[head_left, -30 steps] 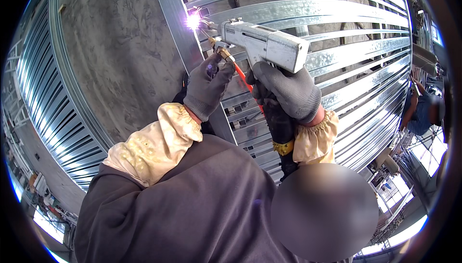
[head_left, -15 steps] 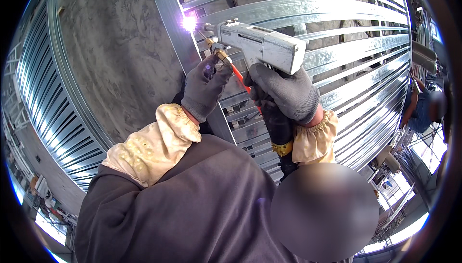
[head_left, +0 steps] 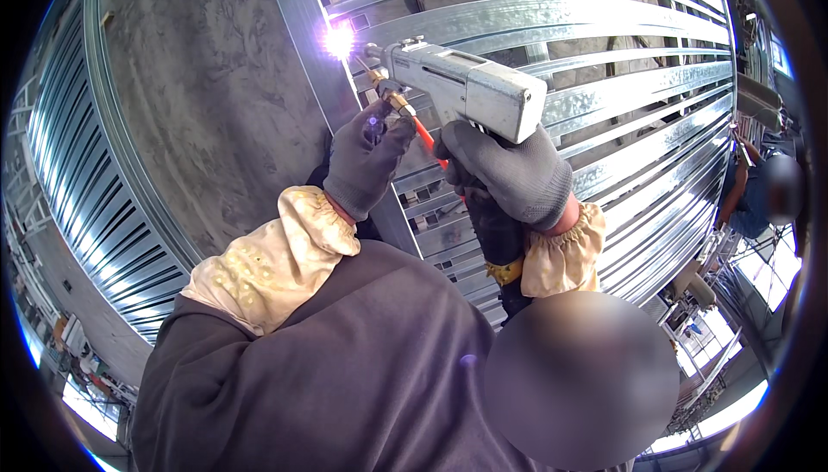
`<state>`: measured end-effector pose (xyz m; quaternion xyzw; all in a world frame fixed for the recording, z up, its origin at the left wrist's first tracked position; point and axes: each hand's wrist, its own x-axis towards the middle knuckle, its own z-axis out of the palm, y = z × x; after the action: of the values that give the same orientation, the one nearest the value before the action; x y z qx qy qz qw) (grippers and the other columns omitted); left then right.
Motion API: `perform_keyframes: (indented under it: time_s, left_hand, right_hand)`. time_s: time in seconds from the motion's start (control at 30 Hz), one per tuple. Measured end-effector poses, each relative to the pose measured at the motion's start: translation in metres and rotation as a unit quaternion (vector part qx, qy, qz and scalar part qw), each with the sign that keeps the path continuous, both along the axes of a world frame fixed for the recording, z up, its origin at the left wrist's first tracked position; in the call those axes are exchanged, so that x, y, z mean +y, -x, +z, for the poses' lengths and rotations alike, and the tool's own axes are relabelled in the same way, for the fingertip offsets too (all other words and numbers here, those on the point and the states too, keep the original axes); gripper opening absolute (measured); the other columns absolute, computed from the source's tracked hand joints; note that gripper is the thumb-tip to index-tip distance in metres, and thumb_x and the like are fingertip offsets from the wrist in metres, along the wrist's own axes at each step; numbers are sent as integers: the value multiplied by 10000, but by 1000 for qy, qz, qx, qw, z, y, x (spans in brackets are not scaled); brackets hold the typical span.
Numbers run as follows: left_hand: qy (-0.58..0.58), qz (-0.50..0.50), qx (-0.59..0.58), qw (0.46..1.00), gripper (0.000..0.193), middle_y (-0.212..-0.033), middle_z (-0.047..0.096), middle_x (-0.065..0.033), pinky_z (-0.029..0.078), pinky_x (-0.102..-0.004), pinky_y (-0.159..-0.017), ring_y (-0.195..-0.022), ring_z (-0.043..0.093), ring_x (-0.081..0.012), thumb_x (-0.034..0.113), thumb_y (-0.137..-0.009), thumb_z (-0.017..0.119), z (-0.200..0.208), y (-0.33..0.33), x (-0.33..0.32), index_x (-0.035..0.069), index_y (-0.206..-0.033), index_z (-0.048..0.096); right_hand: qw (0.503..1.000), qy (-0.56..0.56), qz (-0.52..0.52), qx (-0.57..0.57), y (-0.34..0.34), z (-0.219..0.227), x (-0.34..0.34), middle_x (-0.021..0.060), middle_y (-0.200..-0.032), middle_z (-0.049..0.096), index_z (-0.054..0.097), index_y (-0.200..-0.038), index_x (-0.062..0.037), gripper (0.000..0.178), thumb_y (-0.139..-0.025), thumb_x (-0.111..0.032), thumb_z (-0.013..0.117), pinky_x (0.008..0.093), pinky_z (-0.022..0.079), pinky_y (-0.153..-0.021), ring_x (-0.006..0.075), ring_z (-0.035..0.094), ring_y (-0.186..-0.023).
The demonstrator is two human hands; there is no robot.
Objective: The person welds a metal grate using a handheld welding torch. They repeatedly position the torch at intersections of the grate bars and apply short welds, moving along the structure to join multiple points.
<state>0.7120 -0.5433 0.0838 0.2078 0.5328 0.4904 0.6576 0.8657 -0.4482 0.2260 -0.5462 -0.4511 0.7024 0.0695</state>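
Note:
My right hand [head_left: 517, 170], in a grey glove, is wrapped round the grip of a white handheld welding gun [head_left: 466, 84]. The gun's nozzle points left at a bright violet-white spark [head_left: 339, 40] on the inner edge of a galvanized steel frame rail [head_left: 312, 40]. Below the nozzle, a brass fitting [head_left: 398, 101] joins an orange tube [head_left: 428, 137] running back toward the grip. My gloved left hand [head_left: 369, 157] is closed beside the rail, its fingertips against the fitting; whatever is inside its fingers is hidden. A black hose [head_left: 498, 235] drops from the gun's grip.
Galvanized slats [head_left: 552, 19] run right from the rail, with gaps between them. Another slatted metal panel [head_left: 108, 187] lies at the far left, across grey concrete floor [head_left: 203, 75]. A person in blue [head_left: 757, 191] is at the far right. A blurred round shape [head_left: 582, 381] covers the lower right.
The rear of the welding gun and my right hand have dipped slightly. The spark looks a little larger, at nearly the same spot. My left hand has barely moved.

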Motion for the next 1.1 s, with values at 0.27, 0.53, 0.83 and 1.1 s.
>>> perform_keyframes:
  time_s: [0.27, 0.53, 0.83, 1.1]
  left_hand:
    - [-2, 4, 43, 999, 344, -756, 561, 68, 383, -201, -548, -643, 463, -3, 228, -984, 654, 3, -1, 0, -17, -1225, 637]
    - [-19, 7, 45, 999, 383, -770, 582, 52, 408, -202, -576, -667, 482, -9, 273, -979, 669, -4, -1, -3, -30, -1212, 636]
    - [-34, -15, 33, 999, 402, -877, 599, 42, 417, -188, -569, -660, 494, -2, 276, -1008, 649, -6, 1, -4, -15, -1280, 595]
    - [-35, -26, 14, 999, 375, -839, 580, 54, 402, -195, -565, -648, 476, -2, 286, -1004, 654, -3, 1, -2, -3, -1241, 625]
  right_hand:
    - [1000, -21, -2, 3, 1, 1, -4, 42, -751, 647, 640, -1079, 39, 257, -942, -179, 628, 244, 471, -511, 78, 612, -607]
    - [1000, 1, -3, 15, 0, 1, -4, 44, -791, 653, 618, -1142, 42, 286, -923, -141, 639, 262, 496, -530, 82, 628, -627]
    - [1000, -9, 3, -11, 4, 8, -3, 29, -741, 634, 618, -1112, 49, 278, -918, -149, 634, 261, 491, -522, 79, 617, -610]
    - [999, 6, -40, -2, 9, 12, -9, 19, -745, 624, 612, -1129, 40, 283, -926, -155, 635, 241, 468, -504, 71, 598, -601]
